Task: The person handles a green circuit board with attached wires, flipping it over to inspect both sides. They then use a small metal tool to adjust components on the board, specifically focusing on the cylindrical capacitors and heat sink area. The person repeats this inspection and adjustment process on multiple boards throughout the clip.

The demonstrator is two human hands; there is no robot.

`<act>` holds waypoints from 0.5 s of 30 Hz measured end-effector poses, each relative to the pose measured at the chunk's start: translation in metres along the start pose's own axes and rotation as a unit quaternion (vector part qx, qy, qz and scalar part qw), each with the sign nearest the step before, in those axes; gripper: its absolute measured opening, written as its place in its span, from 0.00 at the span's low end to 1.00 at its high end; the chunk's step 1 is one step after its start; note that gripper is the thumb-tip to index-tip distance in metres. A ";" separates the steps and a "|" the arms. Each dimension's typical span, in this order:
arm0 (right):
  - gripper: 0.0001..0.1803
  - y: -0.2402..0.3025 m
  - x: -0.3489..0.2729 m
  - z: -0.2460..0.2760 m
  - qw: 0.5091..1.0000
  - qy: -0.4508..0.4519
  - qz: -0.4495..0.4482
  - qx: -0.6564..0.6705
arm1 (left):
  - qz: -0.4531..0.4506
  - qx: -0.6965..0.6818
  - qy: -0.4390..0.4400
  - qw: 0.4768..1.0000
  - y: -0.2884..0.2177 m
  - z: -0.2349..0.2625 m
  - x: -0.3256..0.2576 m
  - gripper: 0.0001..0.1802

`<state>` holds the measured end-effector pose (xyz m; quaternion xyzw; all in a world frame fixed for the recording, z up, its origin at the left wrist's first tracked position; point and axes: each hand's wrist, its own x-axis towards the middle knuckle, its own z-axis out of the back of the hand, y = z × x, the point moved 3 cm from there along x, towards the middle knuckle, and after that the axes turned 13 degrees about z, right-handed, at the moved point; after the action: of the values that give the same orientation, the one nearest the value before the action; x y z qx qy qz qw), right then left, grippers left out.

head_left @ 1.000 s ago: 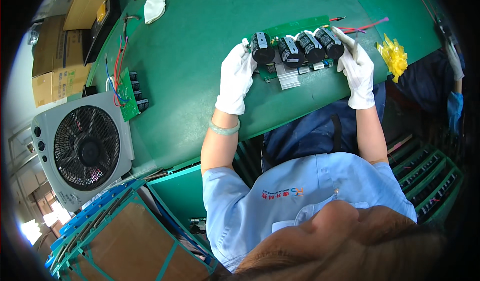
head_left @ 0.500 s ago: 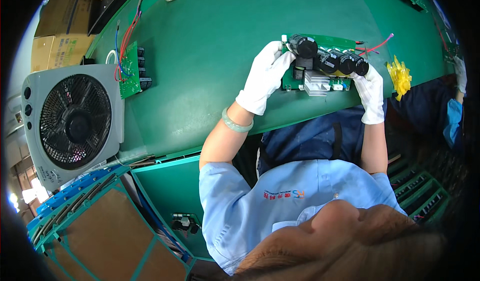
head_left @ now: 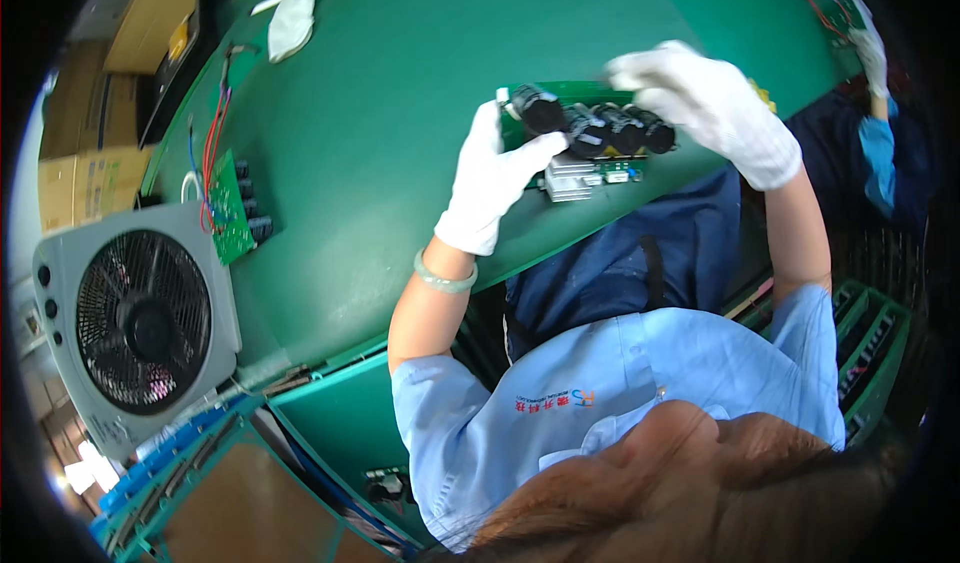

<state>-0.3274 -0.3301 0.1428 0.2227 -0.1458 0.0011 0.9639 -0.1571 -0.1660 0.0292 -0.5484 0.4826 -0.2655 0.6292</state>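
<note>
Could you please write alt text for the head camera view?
Two white-gloved hands, left hand and right hand, hold a green circuit board with black capacitors over a green table. A grey box fan stands at left.

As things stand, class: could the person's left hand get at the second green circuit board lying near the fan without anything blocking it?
Probably yes. The left hand grips the circuit board with black capacitors, so it must let go first. Between it and the second green circuit board lies only bare green table; it looks like a stretch.
</note>
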 end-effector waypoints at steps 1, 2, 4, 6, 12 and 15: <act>0.14 -0.003 0.007 0.000 0.998 0.025 0.046 -0.020 | -0.007 0.007 -0.002 1.000 -0.007 -0.003 -0.001 0.30; 0.13 -0.008 0.012 -0.001 0.994 0.051 0.092 -0.038 | 0.018 -0.068 0.023 0.997 -0.015 -0.009 -0.006 0.30; 0.13 -0.016 0.023 -0.007 0.983 0.095 0.155 -0.031 | 0.018 -0.068 0.016 0.997 -0.012 -0.010 -0.003 0.27; 0.13 -0.021 0.031 -0.014 0.974 0.127 0.184 0.018 | 0.015 -0.042 0.009 0.999 -0.013 -0.010 -0.002 0.27; 0.13 -0.018 0.031 -0.022 0.978 0.097 0.176 -0.048 | 0.031 -0.065 0.016 0.997 -0.012 -0.009 -0.003 0.27; 0.13 -0.021 0.023 -0.023 0.987 0.017 0.153 -0.050 | 0.021 -0.080 0.014 0.996 -0.012 -0.009 -0.004 0.27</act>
<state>-0.2979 -0.3410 0.1207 0.1489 -0.1618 0.1448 0.9647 -0.1642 -0.1697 0.0419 -0.5831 0.5225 -0.2203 0.5818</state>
